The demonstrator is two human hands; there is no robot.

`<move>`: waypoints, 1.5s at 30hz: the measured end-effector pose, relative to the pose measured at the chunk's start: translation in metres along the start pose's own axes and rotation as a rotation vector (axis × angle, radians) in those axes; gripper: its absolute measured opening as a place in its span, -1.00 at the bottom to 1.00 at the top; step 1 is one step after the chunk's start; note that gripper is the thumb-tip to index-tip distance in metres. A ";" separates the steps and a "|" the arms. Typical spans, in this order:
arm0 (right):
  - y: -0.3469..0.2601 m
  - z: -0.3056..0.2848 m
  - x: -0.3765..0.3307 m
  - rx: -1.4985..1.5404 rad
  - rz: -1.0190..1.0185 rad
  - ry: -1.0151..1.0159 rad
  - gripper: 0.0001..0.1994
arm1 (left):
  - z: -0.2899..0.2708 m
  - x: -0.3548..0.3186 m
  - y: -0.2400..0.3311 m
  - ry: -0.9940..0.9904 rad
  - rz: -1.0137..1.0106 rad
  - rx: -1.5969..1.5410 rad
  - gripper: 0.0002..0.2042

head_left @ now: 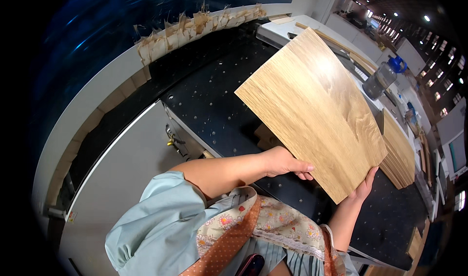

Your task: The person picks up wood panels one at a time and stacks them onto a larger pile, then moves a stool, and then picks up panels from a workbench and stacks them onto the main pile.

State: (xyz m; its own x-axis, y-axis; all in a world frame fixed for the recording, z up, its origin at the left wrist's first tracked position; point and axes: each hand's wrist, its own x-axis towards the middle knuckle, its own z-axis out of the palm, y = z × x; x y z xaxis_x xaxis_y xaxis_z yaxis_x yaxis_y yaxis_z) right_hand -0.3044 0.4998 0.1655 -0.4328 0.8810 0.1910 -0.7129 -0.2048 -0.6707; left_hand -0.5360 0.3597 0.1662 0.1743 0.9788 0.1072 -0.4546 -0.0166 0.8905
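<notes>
A wood-grain board point(312, 110), rectangular and pale brown, is held up at a slant above the black table. My left hand point(285, 164) is closed on its near left edge, the thumb lying on top. At the near right corner, my right hand point(361, 186) grips the edge, most of its fingers hidden behind the board. Light glares off the board's upper face. To the right of it lies a stack of similar boards point(399, 154), partly covered by the held one.
The black table point(209, 95) is dotted with small studs. A clear bottle with a blue lid point(380, 79) stands beyond the board. A grey panel point(122, 178) with yellow fittings is at the left. Tattered brown tape point(195, 29) lines the machine's far edge.
</notes>
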 end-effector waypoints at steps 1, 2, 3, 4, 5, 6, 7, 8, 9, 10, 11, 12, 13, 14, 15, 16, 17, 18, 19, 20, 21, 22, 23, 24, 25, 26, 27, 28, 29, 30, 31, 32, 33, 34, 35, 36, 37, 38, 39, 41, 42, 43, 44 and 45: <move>0.002 0.005 0.001 0.011 -0.001 0.003 -0.50 | -0.005 0.000 0.004 -0.006 -0.013 0.007 -0.72; 0.006 0.011 0.002 0.022 -0.001 0.006 -0.50 | -0.009 0.000 0.009 -0.010 -0.017 0.009 -0.72; 0.011 0.016 0.003 0.036 0.003 0.012 -0.49 | -0.014 0.000 0.012 -0.010 -0.026 0.010 -0.72; 0.018 0.022 0.004 0.039 0.023 0.016 -0.48 | -0.020 -0.001 0.016 -0.010 -0.034 0.011 -0.72; 0.026 0.029 0.005 0.042 0.044 0.018 -0.46 | -0.028 -0.002 0.019 -0.020 -0.048 0.005 -0.72; 0.030 0.035 0.004 0.043 0.055 0.023 -0.45 | -0.035 -0.002 0.023 -0.022 -0.045 0.001 -0.72; 0.035 0.036 0.005 0.041 0.079 0.014 -0.43 | -0.043 -0.004 0.026 -0.024 -0.042 -0.004 -0.72; 0.043 0.034 0.005 0.039 0.103 0.005 -0.41 | -0.050 -0.006 0.029 -0.025 -0.040 -0.008 -0.72; 0.048 0.029 0.005 0.034 0.118 0.002 -0.38 | -0.057 -0.004 0.030 -0.034 -0.036 -0.017 -0.72; 0.054 0.028 0.005 0.005 0.121 -0.009 -0.37 | -0.065 -0.006 0.031 -0.033 -0.029 -0.023 -0.72; 0.060 0.026 0.004 -0.025 0.122 -0.018 -0.34 | -0.071 -0.006 0.032 -0.034 -0.021 -0.030 -0.72; 0.069 0.032 0.005 -0.048 0.131 -0.032 -0.32 | -0.077 -0.009 0.034 -0.032 -0.008 -0.029 -0.72; 0.074 0.040 0.004 -0.066 0.117 -0.036 -0.30 | -0.083 -0.011 0.037 -0.031 0.004 -0.028 -0.72; 0.080 0.044 0.006 -0.063 0.115 -0.042 -0.29 | -0.088 -0.013 0.039 -0.032 0.016 -0.028 -0.72; 0.082 0.047 0.005 -0.063 0.107 -0.046 -0.28 | -0.094 -0.012 0.041 -0.050 -0.006 -0.011 -0.71; 0.084 0.050 0.004 -0.064 0.099 -0.050 -0.28 | -0.100 -0.012 0.044 -0.085 0.002 0.008 -0.70; 0.087 0.052 0.003 -0.065 0.079 -0.033 -0.27 | -0.105 -0.013 0.045 -0.122 0.010 0.026 -0.68; 0.092 0.053 0.000 -0.058 0.061 -0.012 -0.26 | -0.111 -0.014 0.047 -0.154 0.011 0.048 -0.66; 0.097 0.054 -0.001 -0.050 0.043 0.008 -0.25 | -0.116 -0.014 0.048 -0.124 0.110 0.256 -0.59; 0.100 0.057 0.000 -0.049 0.032 0.006 -0.24 | -0.121 -0.014 0.052 -0.151 0.052 0.291 -0.58; 0.102 0.059 -0.003 -0.050 0.021 0.012 -0.23 | -0.125 -0.014 0.055 -0.182 -0.012 0.319 -0.56; 0.103 0.060 -0.005 -0.051 0.011 0.018 -0.22 | -0.127 -0.014 0.058 -0.212 -0.075 0.349 -0.54; 0.104 0.061 -0.007 -0.055 -0.001 0.022 -0.20 | -0.125 -0.015 0.062 -0.232 -0.052 0.281 -0.53; 0.105 0.063 -0.007 -0.062 -0.011 0.025 -0.19 | -0.125 -0.014 0.063 -0.266 -0.025 0.368 -0.52; 0.105 0.064 -0.008 -0.069 -0.021 0.027 -0.18 | -0.126 -0.012 0.064 -0.300 0.003 0.455 -0.52; 0.105 0.066 -0.009 -0.079 -0.026 0.039 -0.17 | -0.126 -0.011 0.064 -0.334 0.033 0.541 -0.52; 0.105 0.067 -0.010 -0.089 -0.026 0.047 -0.15 | -0.127 -0.011 0.063 -0.342 0.046 0.569 -0.52; 0.105 0.068 -0.010 -0.100 -0.026 0.055 -0.14 | -0.127 -0.011 0.061 -0.349 0.059 0.597 -0.52; 0.105 0.069 -0.009 -0.093 -0.018 0.053 -0.15 | -0.128 -0.011 0.060 -0.356 0.072 0.625 -0.52; 0.104 0.071 -0.009 -0.090 -0.010 0.052 -0.16 | -0.128 -0.011 0.060 -0.372 0.043 0.581 -0.52; 0.103 0.073 -0.009 -0.086 -0.002 0.051 -0.17 | -0.128 -0.010 0.061 -0.387 0.014 0.537 -0.52; 0.104 0.076 -0.009 -0.097 -0.025 0.053 -0.19 | -0.128 -0.010 0.062 -0.402 -0.015 0.493 -0.51; 0.105 0.080 -0.011 -0.112 -0.053 0.059 -0.21 | -0.128 -0.010 0.069 -0.476 -0.106 0.491 -0.55; 0.105 0.085 -0.012 -0.127 -0.084 0.066 -0.23 | -0.130 -0.008 0.080 -0.553 -0.198 0.487 -0.58; 0.104 0.091 -0.013 -0.109 -0.073 0.085 -0.25 | -0.132 -0.005 0.091 -0.631 -0.288 0.488 -0.59; 0.107 0.101 -0.014 -0.076 -0.050 0.095 -0.26 | -0.137 -0.005 0.100 -0.670 -0.326 0.436 -0.58; 0.112 0.107 -0.015 -0.042 -0.029 0.110 -0.27 | -0.143 -0.003 0.104 -0.657 -0.341 0.341 -0.58; 0.118 0.110 -0.016 -0.009 -0.006 0.133 -0.28 | -0.150 0.001 0.108 -0.613 -0.342 0.204 -0.57; 0.124 0.117 -0.017 0.025 0.015 0.152 -0.29 | -0.155 0.004 0.110 -0.524 -0.306 0.039 -0.57; 0.133 0.125 -0.025 0.144 0.091 0.170 -0.35 | -0.160 0.014 0.111 -0.359 -0.195 -0.303 -0.56; 0.136 0.118 -0.027 0.116 0.101 0.176 -0.37 | -0.162 0.020 0.112 -0.280 -0.129 -0.436 -0.55; 0.142 0.105 -0.029 0.090 0.111 0.181 -0.38 | -0.161 0.026 0.112 -0.208 -0.064 -0.540 -0.55; 0.146 0.099 -0.031 0.042 0.112 0.200 -0.40 | -0.163 0.035 0.107 -0.164 0.002 -0.642 -0.54; 0.144 0.093 -0.034 0.004 0.149 0.147 -0.41 | -0.167 0.046 0.101 -0.147 0.053 -0.701 -0.54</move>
State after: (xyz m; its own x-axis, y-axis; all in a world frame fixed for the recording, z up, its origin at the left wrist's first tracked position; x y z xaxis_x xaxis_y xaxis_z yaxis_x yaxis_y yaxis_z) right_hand -0.4442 0.4007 0.1289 -0.4486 0.8936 -0.0163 -0.6496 -0.3385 -0.6807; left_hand -0.7195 0.4371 0.1877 0.2297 0.9420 0.2445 -0.9112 0.1199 0.3941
